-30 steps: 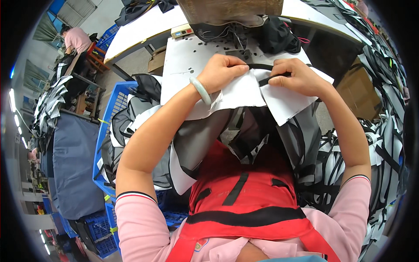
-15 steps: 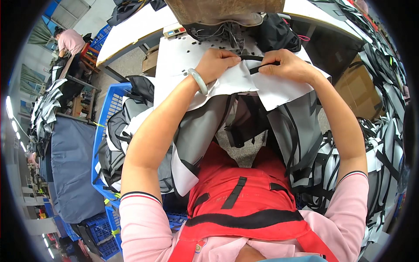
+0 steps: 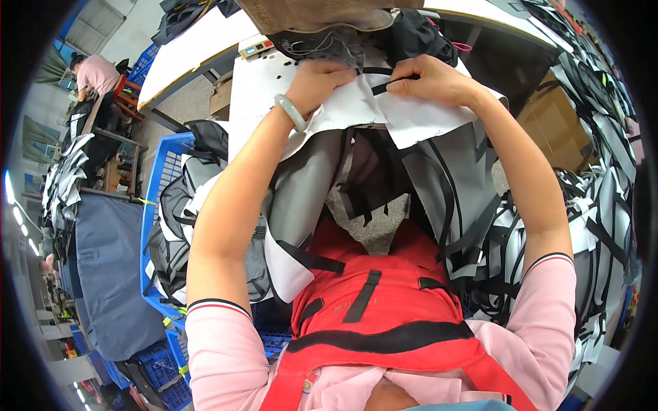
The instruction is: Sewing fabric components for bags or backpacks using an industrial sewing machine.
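Both of my hands are on a white-backed grey fabric panel (image 3: 343,109), spread over the table under a machine. My left hand (image 3: 319,83) is closed on its upper edge, close to the machine's needle area, fingertips partly hidden. A pale bangle (image 3: 291,113) circles that wrist. With thumb and fingers pinched, my right hand (image 3: 435,81) grips a black webbing strap (image 3: 397,85) that lies across the white fabric. More of the grey panel (image 3: 308,181) hangs off the table edge toward my lap, with black straps dangling from it.
The machine's brown body (image 3: 312,15) stands just beyond my hands, beside a black bundle (image 3: 421,41). At left is a blue crate (image 3: 154,205) of grey-black pieces. A cardboard box (image 3: 555,130) and heaped strapped pieces (image 3: 541,240) lie right. Another person (image 3: 96,74) sits far left.
My hands and the fabric edge have moved slightly away from me, closer to the machine. A black strap end has slid over my red apron. The whole view has shifted a little.
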The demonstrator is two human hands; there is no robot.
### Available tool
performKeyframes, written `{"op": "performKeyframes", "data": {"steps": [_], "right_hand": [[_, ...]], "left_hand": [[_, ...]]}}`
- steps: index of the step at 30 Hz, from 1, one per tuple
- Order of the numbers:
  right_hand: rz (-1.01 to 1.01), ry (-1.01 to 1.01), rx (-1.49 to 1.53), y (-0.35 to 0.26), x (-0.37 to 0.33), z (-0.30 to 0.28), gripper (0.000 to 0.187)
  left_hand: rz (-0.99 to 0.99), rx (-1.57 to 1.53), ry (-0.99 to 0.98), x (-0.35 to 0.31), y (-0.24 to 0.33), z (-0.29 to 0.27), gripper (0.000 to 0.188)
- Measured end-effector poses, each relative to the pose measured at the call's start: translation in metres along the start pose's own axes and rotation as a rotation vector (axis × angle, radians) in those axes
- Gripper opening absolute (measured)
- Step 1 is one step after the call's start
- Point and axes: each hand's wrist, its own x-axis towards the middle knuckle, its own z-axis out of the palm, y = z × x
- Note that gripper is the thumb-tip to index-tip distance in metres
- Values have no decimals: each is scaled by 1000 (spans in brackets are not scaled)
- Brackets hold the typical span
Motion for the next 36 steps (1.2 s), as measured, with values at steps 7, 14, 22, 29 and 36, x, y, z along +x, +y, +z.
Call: {"op": "performKeyframes", "data": {"steps": [7,14,22,29,36], "right_hand": [[33,-3,15,3,11,1,32],[44,113,-76,0,-20,-18,36],[-19,81,-216,-2,-149,-35,29],[102,999,-357,-113,-312,-147,25],[849,1441,-200,-97,-622,-195,34]], "left_hand": [[-66,-18,-14,14,-6,-7,28],[-25,246,91,9,-10,-47,31],[-76,39,-15,-100,-24,-29,28],[5,-109,-465,-146,10,93,19],[38,-125,-632,-139,2,124,21]]}}
